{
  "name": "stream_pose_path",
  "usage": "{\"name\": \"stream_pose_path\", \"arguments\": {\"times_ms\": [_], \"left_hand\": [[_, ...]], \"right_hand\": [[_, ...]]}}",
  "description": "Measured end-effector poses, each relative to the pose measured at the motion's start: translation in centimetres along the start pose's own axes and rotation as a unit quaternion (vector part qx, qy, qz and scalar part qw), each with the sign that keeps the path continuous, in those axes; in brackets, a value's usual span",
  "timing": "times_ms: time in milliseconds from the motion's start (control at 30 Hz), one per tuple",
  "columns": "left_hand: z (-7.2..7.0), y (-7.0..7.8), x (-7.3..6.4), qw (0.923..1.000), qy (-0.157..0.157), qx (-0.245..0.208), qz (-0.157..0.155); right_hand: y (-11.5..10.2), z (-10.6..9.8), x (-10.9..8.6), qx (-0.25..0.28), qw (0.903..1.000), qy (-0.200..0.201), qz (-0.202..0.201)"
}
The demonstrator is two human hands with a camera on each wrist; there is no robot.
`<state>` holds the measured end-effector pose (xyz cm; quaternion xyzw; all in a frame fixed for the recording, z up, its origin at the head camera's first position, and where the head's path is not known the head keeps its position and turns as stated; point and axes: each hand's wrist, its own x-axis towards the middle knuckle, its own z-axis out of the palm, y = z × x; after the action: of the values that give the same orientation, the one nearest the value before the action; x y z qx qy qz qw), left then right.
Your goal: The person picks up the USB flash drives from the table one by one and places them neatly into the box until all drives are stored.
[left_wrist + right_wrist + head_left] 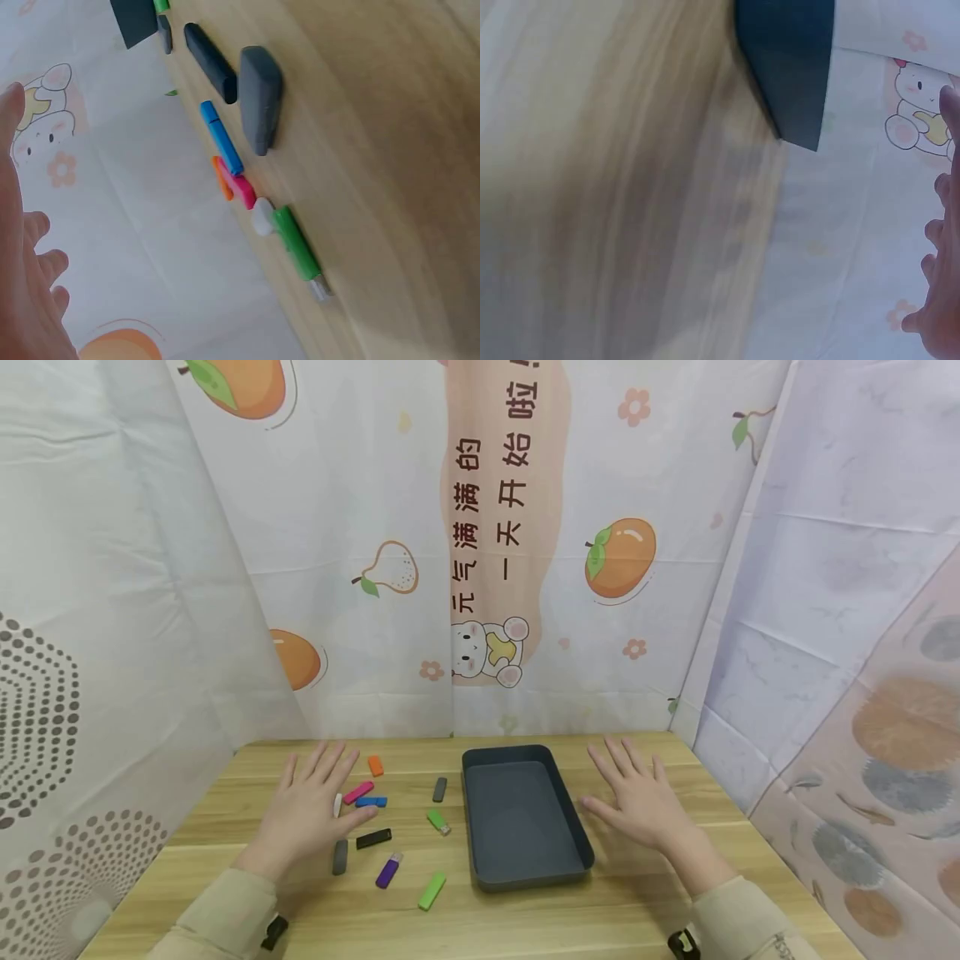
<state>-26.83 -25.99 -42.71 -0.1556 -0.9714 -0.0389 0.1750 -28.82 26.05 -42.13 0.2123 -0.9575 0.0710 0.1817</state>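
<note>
My left hand (306, 810) is held over the left part of the table, fingers spread and straight, holding nothing. Around it lie several USB flash drives: a pink one (358, 792), a blue one (371, 802), a black one (373, 838) and a grey one (340, 857). A green drive (298, 244) with a metal plug shows in the left wrist view; the hand hides it in the head view. Right of the dark grey tray (517, 818), my right hand (637, 797) hovers with fingers spread, also holding nothing. The tray has only its bare floor showing.
Nearer the tray lie a purple drive (388, 870), a lime green drive (432, 891), a green drive (438, 822) and a small grey drive (439, 789). An orange drive (376, 766) sits at the back. Printed curtains (337, 652) enclose the wooden table (360, 931) behind and at both sides.
</note>
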Motion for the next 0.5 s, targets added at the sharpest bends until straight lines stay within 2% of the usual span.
{"name": "stream_pose_path", "arguments": {"times_ms": [233,500], "left_hand": [[-1.0,0.2,0.5,0.9997,0.024,0.004,0.007],[-1.5,0.4,0.8,0.999,0.045,-0.004,0.003]], "right_hand": [[-0.5,-0.6,0.8,0.026,0.9995,-0.014,0.003],[-1.8,-1.2,1.6,0.108,0.9941,-0.008,0.011]]}}
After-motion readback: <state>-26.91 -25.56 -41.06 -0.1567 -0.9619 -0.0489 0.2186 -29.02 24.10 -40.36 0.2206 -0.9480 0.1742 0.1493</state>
